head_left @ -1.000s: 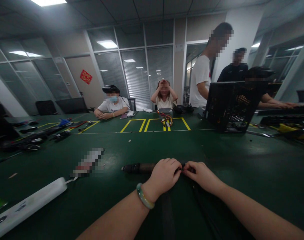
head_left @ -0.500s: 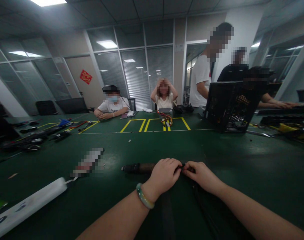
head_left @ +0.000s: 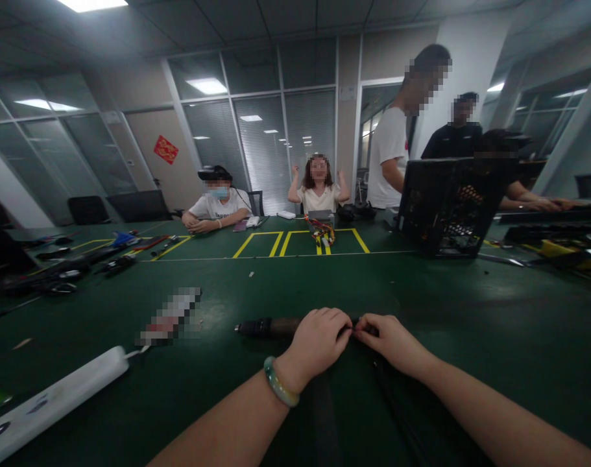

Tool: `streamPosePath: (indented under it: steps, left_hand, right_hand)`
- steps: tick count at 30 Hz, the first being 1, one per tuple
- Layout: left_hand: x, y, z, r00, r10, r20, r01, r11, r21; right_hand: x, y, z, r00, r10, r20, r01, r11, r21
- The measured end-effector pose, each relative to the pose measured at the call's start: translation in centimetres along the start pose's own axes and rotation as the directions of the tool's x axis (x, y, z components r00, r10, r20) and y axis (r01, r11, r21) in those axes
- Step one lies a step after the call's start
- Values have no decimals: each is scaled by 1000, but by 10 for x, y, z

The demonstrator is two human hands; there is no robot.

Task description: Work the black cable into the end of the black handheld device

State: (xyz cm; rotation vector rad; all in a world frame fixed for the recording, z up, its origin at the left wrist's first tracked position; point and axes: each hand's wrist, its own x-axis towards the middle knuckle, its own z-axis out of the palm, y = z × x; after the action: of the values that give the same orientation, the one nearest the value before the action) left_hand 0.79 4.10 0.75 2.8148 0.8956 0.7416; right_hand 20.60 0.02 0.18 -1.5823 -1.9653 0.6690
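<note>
An electric screwdriver (head_left: 283, 327), a dark cylinder with its tip pointing left, lies across the green table in front of me. My left hand (head_left: 318, 342), a bangle (head_left: 278, 384) on its wrist, is closed over the right end of the body. Right beside it my right hand (head_left: 395, 342) is closed in a pinch at the tool's tail. What exactly sits between those fingertips is small, dark and mostly hidden. A black cable (head_left: 386, 392) runs down the table toward me from beneath the right hand.
At left lie a white power strip (head_left: 56, 402) and a blurred-out flat object (head_left: 171, 316). Farther off stand a power supply with coloured wires (head_left: 324, 228) and a black computer case (head_left: 441, 207). Several people sit or stand around the table.
My hands and the screwdriver keep the same pose. Across the table, a seated person has lowered their hands from the head to either side of it.
</note>
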Motion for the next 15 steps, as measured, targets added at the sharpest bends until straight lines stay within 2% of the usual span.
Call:
streamPosePath:
  steps: [9,15]
  left_hand:
    - [0,-1,2,1000,-12,-15,12,1000,4]
    - [0,-3,3,1000,20,4,-20,999,27]
  right_hand:
    - [1,2,1,1000,-18,-5,18,1000,-2]
    - [1,2,3,1000,-11,-18,11,1000,-12]
